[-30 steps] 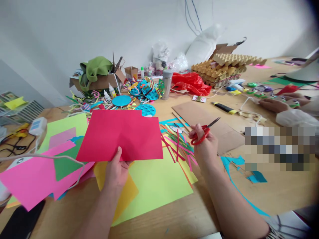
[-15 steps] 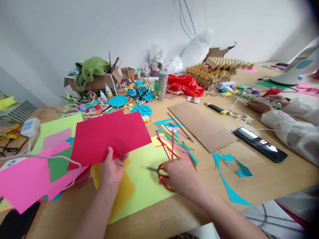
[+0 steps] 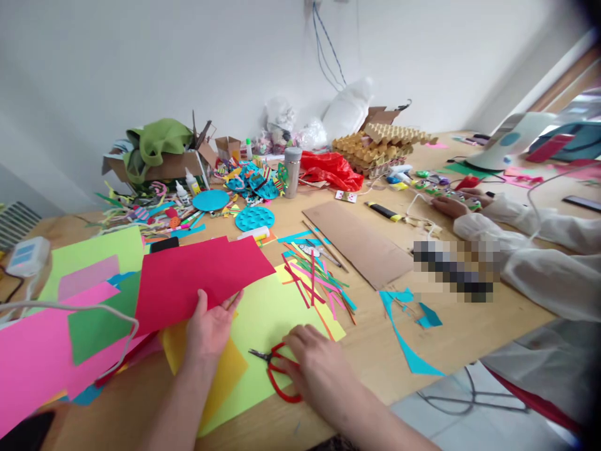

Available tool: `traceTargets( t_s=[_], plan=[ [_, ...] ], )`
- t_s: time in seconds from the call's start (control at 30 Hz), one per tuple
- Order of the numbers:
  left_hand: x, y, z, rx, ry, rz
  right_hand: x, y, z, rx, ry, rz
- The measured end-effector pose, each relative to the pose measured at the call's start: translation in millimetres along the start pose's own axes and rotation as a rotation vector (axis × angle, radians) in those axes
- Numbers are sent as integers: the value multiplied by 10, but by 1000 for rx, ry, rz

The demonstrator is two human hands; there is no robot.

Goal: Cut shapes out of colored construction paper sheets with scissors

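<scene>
My left hand (image 3: 210, 327) pinches the near edge of a red paper sheet (image 3: 197, 274) and holds it just above the table. My right hand (image 3: 313, 368) rests low on a lime-green sheet (image 3: 270, 313), fingers curled over the red handles of a pair of scissors (image 3: 277, 371) whose blades point left. An orange-yellow sheet (image 3: 230, 366) lies under my left wrist. Pink paper (image 3: 37, 351) and a green piece (image 3: 96, 326) sit to the left.
Thin coloured paper strips (image 3: 314, 282) and a cardboard sheet (image 3: 359, 241) lie beyond my right hand, blue offcuts (image 3: 408, 313) to its right. Craft clutter, glue bottles, a metal flask (image 3: 292, 164) and egg trays (image 3: 380, 143) fill the back. Another person's white sleeve (image 3: 530, 263) works at the right.
My right hand brought the scissors from the far side of the strips down toward me onto the lime sheet. The red sheet sank lower and to the left.
</scene>
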State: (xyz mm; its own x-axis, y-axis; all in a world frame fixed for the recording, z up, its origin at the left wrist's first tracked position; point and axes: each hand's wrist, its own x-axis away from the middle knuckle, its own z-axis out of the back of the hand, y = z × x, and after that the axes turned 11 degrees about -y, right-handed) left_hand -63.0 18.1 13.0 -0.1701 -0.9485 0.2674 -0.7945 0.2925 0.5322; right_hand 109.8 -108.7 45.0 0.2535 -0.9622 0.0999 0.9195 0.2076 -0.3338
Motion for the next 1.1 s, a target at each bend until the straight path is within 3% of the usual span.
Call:
traceTargets(
  t_s=[0.13, 0.3, 0.67, 0.87, 1.1],
  plan=[
    [-40, 3, 25, 14, -18, -22, -87, 438, 173, -77, 181, -227],
    [-72, -14, 63, 6, -45, -66, -372, 861, 275, 17, 132, -260],
    [-92, -54, 95, -67, -8, -89, -1138, 858, 266, 196, -98, -357],
    [-92, -68, 84, -71, 23, -90, -1219, 917, 364, 229, -213, -379],
    [-86, -62, 77, -65, 24, -76, -1144, 1095, 417, 249, -203, -406]
  ],
)
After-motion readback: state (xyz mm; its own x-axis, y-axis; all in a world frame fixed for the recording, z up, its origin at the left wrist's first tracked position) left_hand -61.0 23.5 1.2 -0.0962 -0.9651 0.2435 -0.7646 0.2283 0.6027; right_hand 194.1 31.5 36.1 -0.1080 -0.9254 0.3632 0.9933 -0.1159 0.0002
